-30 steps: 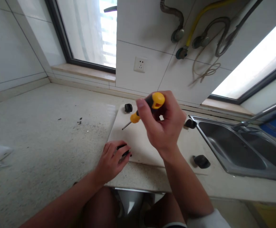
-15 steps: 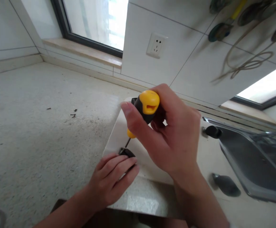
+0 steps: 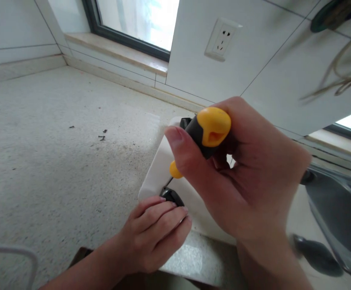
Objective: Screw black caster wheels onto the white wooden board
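Observation:
My right hand (image 3: 238,173) is wrapped round the yellow-and-black handle of a screwdriver (image 3: 213,127), thumb along its side. Its thin shaft slants down to the end of a small black fitting (image 3: 173,196) on a white board (image 3: 155,173) with rounded corners. Whether the tip sits in a screw is too small to tell. My left hand (image 3: 158,231) lies over the fitting, fingers pressing it against the board and covering its near part. A second black fitting (image 3: 185,122) shows at the board's far corner, partly behind my right thumb.
Several small dark screws (image 3: 102,137) lie on the speckled countertop (image 3: 57,169) to the left, among dark specks. A metal sink (image 3: 332,209) is at the right, with a dark rounded piece (image 3: 318,254) beside it. A wall socket (image 3: 223,39) and hanging cord (image 3: 341,80) are behind.
The view has shifted and come closer, so my hands and the board appear larger and farther right. The screwdriver stays in my right hand at the same fitting, which my left hand still holds.

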{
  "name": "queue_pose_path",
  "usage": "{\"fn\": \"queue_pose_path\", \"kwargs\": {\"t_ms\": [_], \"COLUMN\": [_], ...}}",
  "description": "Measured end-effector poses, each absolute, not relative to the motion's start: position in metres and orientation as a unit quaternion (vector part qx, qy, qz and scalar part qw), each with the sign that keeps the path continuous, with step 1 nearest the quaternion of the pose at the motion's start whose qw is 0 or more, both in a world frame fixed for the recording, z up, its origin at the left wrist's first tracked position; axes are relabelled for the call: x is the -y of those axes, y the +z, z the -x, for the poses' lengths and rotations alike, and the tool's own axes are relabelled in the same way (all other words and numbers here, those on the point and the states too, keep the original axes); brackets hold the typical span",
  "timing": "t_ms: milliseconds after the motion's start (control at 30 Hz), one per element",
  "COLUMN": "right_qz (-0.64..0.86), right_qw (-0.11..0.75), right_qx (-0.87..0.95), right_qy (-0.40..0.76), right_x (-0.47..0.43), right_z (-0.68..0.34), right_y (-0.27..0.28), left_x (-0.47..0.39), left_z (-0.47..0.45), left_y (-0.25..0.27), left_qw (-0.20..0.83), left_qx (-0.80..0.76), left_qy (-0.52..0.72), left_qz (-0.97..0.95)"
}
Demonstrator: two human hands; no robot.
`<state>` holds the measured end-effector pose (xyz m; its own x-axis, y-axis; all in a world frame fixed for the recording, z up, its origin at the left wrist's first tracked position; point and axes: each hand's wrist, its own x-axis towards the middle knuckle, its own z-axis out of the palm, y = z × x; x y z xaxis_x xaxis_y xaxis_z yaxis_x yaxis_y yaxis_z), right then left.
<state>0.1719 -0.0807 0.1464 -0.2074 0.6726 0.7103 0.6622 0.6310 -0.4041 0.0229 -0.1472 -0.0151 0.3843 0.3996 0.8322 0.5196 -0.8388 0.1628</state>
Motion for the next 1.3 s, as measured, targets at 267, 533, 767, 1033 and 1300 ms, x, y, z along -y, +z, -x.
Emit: {"fn": "queue_pose_path", "kwargs": {"t_ms": [267,533,767,1033,1300], "right_qz": [0.413,0.384,0.346,0.340,0.348], "right_qw": [0.475,0.383,0.384,0.355,0.374], "right_qx": [0.777,0.840,0.856,0.870,0.850], "right_qy": [0.016,0.003,-0.008,0.042,0.130], "right_x": [0.080,0.098,0.095,0.091,0.094], "right_z": [-0.172,-0.177,-0.183,-0.187,-0.187], "right_y": [0.143,0.157,0.156,0.158,0.154], "left_x": [0.145,0.145,0.145,0.143,0.144], "left_z": [-0.023,-0.023,-0.022,-0.024,-0.022], "left_y": [-0.016,-0.013,-0.011,-0.010,-0.014], "left_qw": [0.067,0.099,0.098,0.086,0.085], "left_qx": [0.277,0.292,0.291,0.280,0.275], "left_qy": [-0.486,-0.481,-0.476,-0.485,-0.474], "left_qz": [0.826,0.821,0.824,0.824,0.832]}}
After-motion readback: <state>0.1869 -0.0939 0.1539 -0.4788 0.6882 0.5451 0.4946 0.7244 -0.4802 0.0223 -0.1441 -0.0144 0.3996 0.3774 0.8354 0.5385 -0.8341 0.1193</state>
